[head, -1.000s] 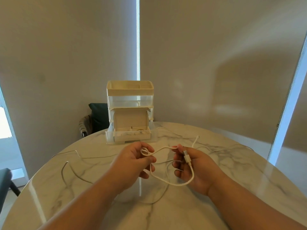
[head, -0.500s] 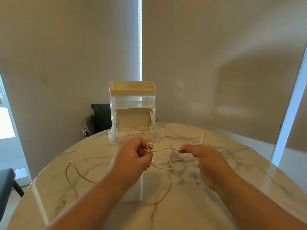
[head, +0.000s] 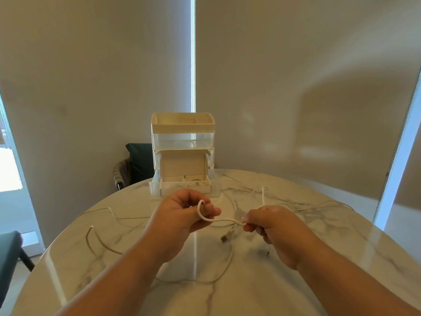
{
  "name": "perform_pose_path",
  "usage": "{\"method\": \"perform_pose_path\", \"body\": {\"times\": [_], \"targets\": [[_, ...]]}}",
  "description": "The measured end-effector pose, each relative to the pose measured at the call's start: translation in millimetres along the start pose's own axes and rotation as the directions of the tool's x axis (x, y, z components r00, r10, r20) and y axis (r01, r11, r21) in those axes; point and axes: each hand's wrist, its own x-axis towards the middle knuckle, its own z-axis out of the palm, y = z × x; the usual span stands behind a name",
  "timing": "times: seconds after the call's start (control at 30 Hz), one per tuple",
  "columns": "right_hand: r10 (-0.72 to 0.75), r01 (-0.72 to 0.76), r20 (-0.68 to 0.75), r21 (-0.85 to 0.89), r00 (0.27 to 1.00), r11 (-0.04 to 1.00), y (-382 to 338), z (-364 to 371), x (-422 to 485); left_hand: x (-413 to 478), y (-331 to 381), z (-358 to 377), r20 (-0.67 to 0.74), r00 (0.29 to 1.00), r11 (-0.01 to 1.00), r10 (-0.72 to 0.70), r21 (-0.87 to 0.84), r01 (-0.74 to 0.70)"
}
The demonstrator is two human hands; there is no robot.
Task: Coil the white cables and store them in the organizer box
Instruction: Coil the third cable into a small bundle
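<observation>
A thin white cable stretches between my two hands above the marble table. My left hand grips one end, and a small loop of it stands up over the fingers. My right hand pinches the cable near its middle. A plug end hangs below between the hands, and another length rises behind the right hand. The cream and clear organizer box stands at the table's far edge with its bottom drawer pulled open; something pale lies inside.
More loose white cable trails over the table to the left and behind the right hand. A dark chair stands behind the table left of the box. A second dark seat shows at the left edge.
My right hand turned palm down and now pinches the cable, pulling it taut away from the left hand. The plug that lay in the right palm now dangles below.
</observation>
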Motion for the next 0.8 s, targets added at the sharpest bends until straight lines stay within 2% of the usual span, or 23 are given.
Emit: {"method": "perform_pose_path", "body": {"times": [0.1, 0.17, 0.27, 0.33, 0.37, 0.43, 0.47, 0.53, 0.67, 0.8], "targets": [[0.017, -0.017, 0.057, -0.004, 0.998, 1.000, 0.6, 2.1, -1.4, 0.2, 0.9, -0.6, -0.034, 0.997, 0.996, 0.072, -0.052, -0.073], [0.036, -0.036, 0.057, -0.005, 0.998, 0.999, 1.9, 3.5, -0.9, -1.4, 2.0, 2.0, -0.070, 0.983, 0.985, 0.170, 0.038, -0.168], [0.069, -0.067, 0.049, -0.036, 0.996, 0.997, 3.9, 2.2, 1.2, -4.7, 6.6, 3.6, -0.122, 0.926, 0.924, 0.358, 0.191, -0.332], [0.089, -0.085, 0.055, -0.064, 0.995, 0.994, 6.2, 1.7, 2.1, -6.4, 10.3, 3.8, -0.149, 0.899, 0.901, 0.412, 0.213, -0.378], [0.090, -0.085, 0.054, -0.094, 0.994, 0.992, 7.4, 2.4, 2.4, -6.6, 12.1, 4.0, -0.178, 0.904, 0.918, 0.389, 0.159, -0.364], [0.068, -0.060, 0.037, -0.197, 0.997, 0.979, 10.0, 4.5, 3.8, -7.9, 16.2, 5.1, -0.207, 0.942, 0.951, 0.264, -0.105, -0.289], [0.052, -0.044, 0.024, -0.252, 0.998, 0.967, 10.8, 5.6, 5.1, -8.5, 18.0, 5.3, -0.186, 0.961, 0.940, 0.206, -0.235, -0.247], [0.024, -0.026, -0.010, -0.351, 1.000, 0.936, 12.2, 6.7, 8.7, -9.2, 19.9, 4.9, -0.133, 0.984, 0.918, 0.120, -0.362, -0.161], [-0.071, 0.034, -0.052, -0.521, 0.996, 0.853, 18.7, 6.6, 18.8, -8.9, 15.2, 7.7, -0.060, 0.998, 0.907, -0.014, -0.421, -0.013], [-0.146, 0.071, -0.080, -0.587, 0.986, 0.806, 24.2, 5.3, 26.1, -7.5, 11.5, 6.2, -0.072, 0.995, 0.892, -0.068, -0.450, 0.029]]}}
